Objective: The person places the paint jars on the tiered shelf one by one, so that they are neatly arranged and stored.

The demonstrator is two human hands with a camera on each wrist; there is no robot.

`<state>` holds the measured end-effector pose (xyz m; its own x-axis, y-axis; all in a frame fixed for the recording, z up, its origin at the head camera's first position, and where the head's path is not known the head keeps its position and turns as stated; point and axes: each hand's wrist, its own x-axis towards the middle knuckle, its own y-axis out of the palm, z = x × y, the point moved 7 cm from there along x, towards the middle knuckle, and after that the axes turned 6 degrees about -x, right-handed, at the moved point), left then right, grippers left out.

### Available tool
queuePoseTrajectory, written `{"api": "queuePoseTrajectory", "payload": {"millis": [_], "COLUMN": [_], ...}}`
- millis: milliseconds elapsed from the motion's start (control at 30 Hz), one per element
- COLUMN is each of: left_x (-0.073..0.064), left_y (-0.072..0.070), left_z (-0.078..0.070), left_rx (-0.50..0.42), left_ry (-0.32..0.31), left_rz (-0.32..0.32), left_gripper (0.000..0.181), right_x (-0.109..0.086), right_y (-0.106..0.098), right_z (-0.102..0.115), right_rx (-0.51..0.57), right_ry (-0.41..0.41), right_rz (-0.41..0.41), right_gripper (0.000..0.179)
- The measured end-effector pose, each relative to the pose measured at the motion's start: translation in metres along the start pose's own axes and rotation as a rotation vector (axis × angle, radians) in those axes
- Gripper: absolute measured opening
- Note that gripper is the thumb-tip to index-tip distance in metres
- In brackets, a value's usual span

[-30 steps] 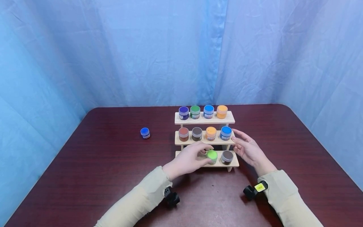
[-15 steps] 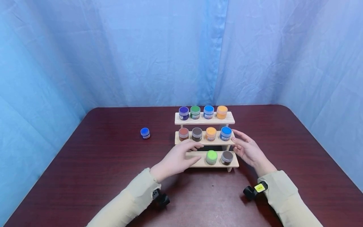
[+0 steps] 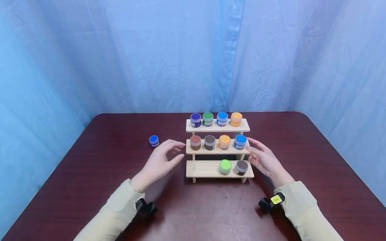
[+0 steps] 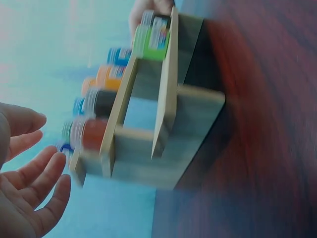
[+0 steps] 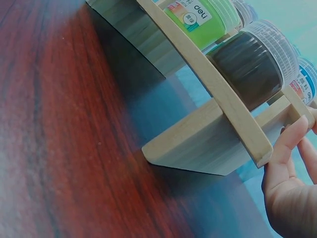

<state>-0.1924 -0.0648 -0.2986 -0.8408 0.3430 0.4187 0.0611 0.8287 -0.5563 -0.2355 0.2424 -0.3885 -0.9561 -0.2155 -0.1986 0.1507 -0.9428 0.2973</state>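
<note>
A three-tier wooden display rack (image 3: 200, 172) bears paint jars with coloured lids. On its bottom tier stand a light green jar (image 3: 224, 167) and a dark brown jar (image 3: 241, 167) at the right. My right hand (image 3: 265, 160) grips the right end of the middle tier, thumb in front, close to a blue jar (image 3: 240, 142). My left hand (image 3: 159, 162) hangs over the table just left of the rack, fingers loosely bent and apart, holding nothing. Behind it a small blue jar (image 3: 154, 141) stands alone on the table. The left wrist view shows the left hand (image 4: 34, 183) apart from the rack.
The middle tier also bears reddish-brown (image 3: 195, 143), dark brown (image 3: 209, 143) and orange (image 3: 224, 142) jars. Purple (image 3: 195, 120), green (image 3: 208, 119), blue (image 3: 222, 119) and orange (image 3: 236, 119) jars line the top tier. Blue curtains (image 3: 169, 57) surround the dark red table (image 3: 114, 130).
My left hand has let go of the light green jar, which stays on the bottom tier, and has moved left off the rack. My right hand has stayed at the rack's right end.
</note>
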Motion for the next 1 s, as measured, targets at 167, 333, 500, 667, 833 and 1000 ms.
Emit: {"api": "queuePoseTrajectory", "payload": {"millis": [167, 333, 500, 667, 833, 1000], "left_x": [-0.001, -0.001, -0.003, -0.004, -0.004, -0.006], "left_y": [-0.022, -0.044, -0.065, -0.08, -0.083, -0.08], "left_z": [0.013, 0.026, 0.045, 0.061, 0.079, 0.097], "left_rx": [-0.016, -0.052, -0.035, 0.004, -0.01, -0.019], "left_ry": [-0.056, -0.074, -0.157, -0.247, -0.308, -0.375], "left_rz": [-0.065, -0.145, -0.207, -0.221, -0.228, -0.211], "left_gripper": [0.029, 0.028, 0.03, 0.034, 0.036, 0.04], "right_x": [0.0, 0.0, 0.001, 0.002, 0.002, 0.003], "right_y": [0.0, -0.001, 0.0, -0.001, -0.002, -0.001], "right_z": [-0.001, -0.001, 0.0, 0.001, 0.0, 0.0], "right_rx": [-0.01, -0.013, -0.014, -0.016, -0.022, -0.025], "right_ry": [-0.001, -0.003, -0.009, -0.01, -0.002, 0.007], "right_rz": [0.006, 0.006, 0.002, 0.0, -0.003, -0.007], "right_gripper": [0.025, 0.025, 0.024, 0.025, 0.026, 0.027]}}
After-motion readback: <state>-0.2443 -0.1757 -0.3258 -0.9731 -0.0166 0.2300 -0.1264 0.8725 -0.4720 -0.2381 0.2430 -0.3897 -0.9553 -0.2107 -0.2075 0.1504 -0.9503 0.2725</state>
